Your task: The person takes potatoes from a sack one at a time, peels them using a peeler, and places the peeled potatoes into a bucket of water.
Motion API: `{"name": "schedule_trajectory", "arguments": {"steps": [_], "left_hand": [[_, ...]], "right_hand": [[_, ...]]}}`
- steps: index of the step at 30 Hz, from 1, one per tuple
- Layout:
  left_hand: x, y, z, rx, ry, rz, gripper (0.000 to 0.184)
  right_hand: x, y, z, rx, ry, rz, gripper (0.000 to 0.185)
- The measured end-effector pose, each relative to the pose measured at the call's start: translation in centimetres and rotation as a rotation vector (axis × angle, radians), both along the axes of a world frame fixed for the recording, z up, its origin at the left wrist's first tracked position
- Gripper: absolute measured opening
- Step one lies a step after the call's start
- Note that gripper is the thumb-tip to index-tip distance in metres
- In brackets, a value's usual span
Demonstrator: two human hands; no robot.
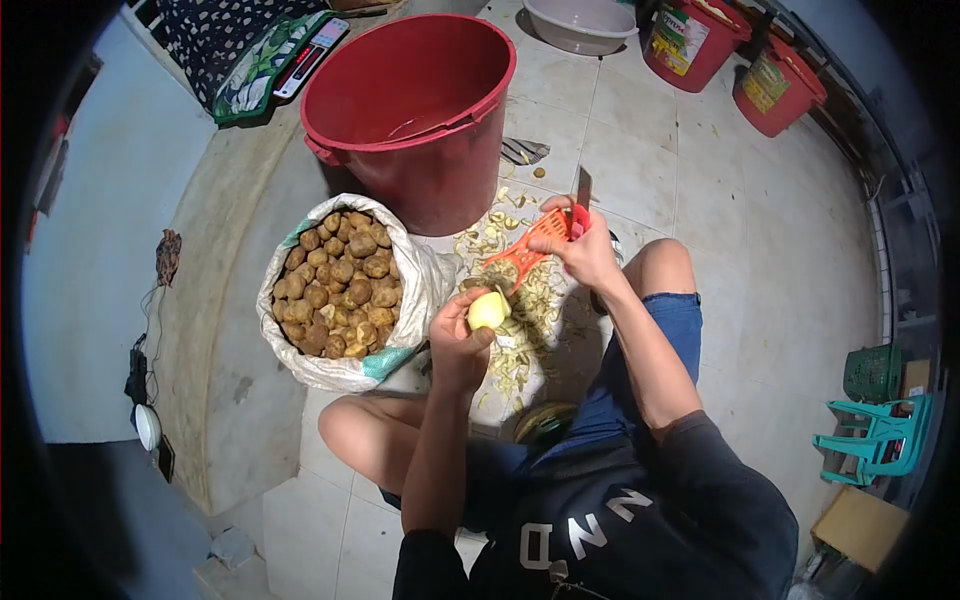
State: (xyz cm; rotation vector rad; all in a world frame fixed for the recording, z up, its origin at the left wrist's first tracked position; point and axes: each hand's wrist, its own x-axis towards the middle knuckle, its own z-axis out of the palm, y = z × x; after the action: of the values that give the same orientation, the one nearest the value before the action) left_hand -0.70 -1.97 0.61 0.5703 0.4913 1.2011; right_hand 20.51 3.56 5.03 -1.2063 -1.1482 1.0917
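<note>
My left hand (462,335) is closed around a potato (488,311), its pale yellow flesh showing. In my right hand (588,250) is an orange slotted plastic tool (540,240), its lower end close to the potato; whether they touch I cannot tell. A knife blade (584,185) sticks up from the same hand, beside a pinkish-red handle. Beneath both hands, potato peelings (540,310) lie scattered on the floor. Left of my left hand stands an open white sack (425,265) full of unpeeled brown potatoes (342,270).
A large red tub (470,180) stands behind the sack. Farther back are a whitish basin (580,25) and two red buckets (690,45). A digital scale (312,55) sits at the upper left. Right, a turquoise plastic stool (880,440) stands near a green basket (870,374).
</note>
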Motion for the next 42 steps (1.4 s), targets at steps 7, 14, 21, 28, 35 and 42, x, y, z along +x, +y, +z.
{"name": "schedule_trajectory", "arguments": {"steps": [7, 14, 21, 28, 35, 42], "left_hand": [[-0.8, -0.3, 0.5, 0.061, 0.174, -0.038, 0.062], [-0.8, -0.2, 1.1, 0.115, 0.294, -0.11, 0.068], [-1.0, -0.4, 2.0, 0.174, 0.451, -0.103, 0.065], [-0.4, -0.2, 2.6, 0.118, 0.384, -0.178, 0.06], [-1.0, 0.0, 0.7, 0.068, 0.459, -0.083, 0.053], [-1.0, 0.2, -0.6, -0.064, 0.166, -0.079, 0.044]], "right_hand": [[0.8, -0.5, 0.6, 0.028, -0.098, 0.086, 0.047], [1.2, -1.0, 1.0, 0.037, -0.203, 0.159, 0.044], [2.9, -0.9, 1.3, 0.048, -0.18, 0.228, 0.042], [0.7, -2.2, 1.7, 0.112, -0.285, 0.278, 0.039], [1.0, -1.9, 1.0, 0.077, -0.106, 0.232, 0.043], [3.1, 0.1, -1.4, -0.035, 0.007, 0.099, 0.043]]}}
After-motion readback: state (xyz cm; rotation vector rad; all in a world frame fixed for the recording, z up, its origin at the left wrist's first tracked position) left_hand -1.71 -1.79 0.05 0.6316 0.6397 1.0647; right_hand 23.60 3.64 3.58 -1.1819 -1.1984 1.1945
